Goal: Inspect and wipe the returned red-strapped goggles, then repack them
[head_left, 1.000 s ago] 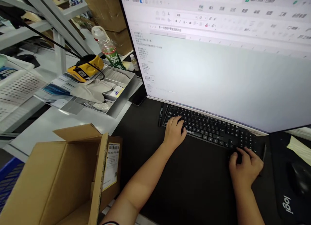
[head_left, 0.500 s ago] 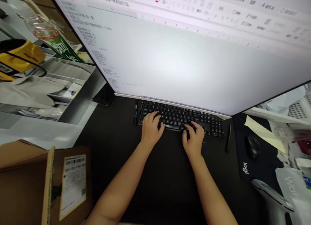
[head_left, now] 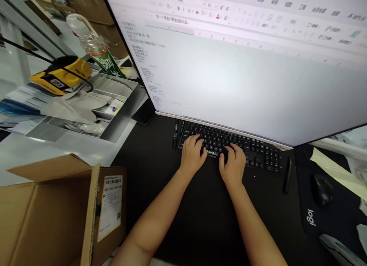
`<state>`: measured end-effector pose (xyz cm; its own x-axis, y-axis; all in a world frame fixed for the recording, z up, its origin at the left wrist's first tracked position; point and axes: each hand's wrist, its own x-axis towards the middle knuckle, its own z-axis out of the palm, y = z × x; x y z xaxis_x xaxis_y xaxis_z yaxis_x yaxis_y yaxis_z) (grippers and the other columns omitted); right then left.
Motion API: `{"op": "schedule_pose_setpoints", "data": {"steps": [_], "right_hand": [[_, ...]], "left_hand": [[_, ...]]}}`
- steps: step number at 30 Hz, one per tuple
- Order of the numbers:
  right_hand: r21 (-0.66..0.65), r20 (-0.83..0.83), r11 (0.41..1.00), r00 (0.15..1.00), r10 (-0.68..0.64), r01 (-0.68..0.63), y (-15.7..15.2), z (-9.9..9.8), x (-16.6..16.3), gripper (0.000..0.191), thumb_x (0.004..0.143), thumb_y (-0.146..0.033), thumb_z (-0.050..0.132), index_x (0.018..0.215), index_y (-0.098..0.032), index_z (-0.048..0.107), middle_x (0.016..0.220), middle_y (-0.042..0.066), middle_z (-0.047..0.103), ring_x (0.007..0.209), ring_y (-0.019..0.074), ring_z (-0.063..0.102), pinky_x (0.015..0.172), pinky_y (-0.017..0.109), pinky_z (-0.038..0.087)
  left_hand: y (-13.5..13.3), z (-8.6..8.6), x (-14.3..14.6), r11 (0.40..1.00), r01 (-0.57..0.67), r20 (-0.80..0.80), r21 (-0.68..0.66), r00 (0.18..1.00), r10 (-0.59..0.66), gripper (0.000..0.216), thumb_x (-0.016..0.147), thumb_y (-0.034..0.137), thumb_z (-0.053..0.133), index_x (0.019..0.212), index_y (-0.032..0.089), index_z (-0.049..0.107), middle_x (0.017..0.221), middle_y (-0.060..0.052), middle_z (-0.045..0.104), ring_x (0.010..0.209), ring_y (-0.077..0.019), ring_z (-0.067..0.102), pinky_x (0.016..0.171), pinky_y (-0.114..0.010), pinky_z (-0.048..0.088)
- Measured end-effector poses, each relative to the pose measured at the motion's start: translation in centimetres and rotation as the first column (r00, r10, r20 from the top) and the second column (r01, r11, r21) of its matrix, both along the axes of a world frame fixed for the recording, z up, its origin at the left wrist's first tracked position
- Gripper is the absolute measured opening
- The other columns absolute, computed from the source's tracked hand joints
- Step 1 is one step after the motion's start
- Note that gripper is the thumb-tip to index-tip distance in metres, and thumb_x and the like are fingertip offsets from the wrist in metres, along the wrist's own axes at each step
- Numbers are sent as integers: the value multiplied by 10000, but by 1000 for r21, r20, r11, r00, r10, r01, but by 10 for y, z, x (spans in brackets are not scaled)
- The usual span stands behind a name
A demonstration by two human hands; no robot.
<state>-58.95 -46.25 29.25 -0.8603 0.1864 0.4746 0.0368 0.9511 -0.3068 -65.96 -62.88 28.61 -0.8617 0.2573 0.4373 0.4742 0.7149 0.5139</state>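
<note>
On the black desk mat (head_left: 200, 220) beneath a wide monitor (head_left: 243, 74) showing a mostly blank spreadsheet, the left hand (head_left: 192, 159) and right hand (head_left: 233, 167) rest curled, fingers loosely spread, on the black keyboard (head_left: 252, 149) at twelve o'clock, few rows filled, a mouse (head_left: 322, 189) idle at three.

Bright monitor (head_left: 229, 67) glare, perhaps overexposed

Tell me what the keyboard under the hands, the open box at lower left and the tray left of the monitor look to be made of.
Keyboard: likely matte black plastic, with moulded keys and little glare. Box: brown corrugated cardboard, with folded flaps, raw edges and a stuck-on label. Tray: probably sheet metal, grey with a satin sheen and thin straight walls, though painted plastic is possible.
</note>
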Motion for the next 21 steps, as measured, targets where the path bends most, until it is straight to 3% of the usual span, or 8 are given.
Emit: {"op": "schedule_pose_setpoints", "data": {"steps": [7,21], "right_hand": [[81,79,988,989,123,-130,-21,-8,-26,458,972,-341,500,1378,-132,526,1478,162,480,1371,329,404,1158,546,305],[150,73,986,995,61,-72,-23,-13,-25,440,974,-369,505,1330,-118,568,1447,169,520,1365,333,420,1149,541,317]], "left_hand": [[-1,0,0,1000,4,0,1,1000,-4,306,838,163,610,1143,160,633,1279,-141,605,1232,-312,528,1073,-505,463],[-1,0,1,999,20,30,31,999,-21,293,851,173,596,1143,177,624,1287,-129,603,1250,-300,521,1086,-522,458]]}}
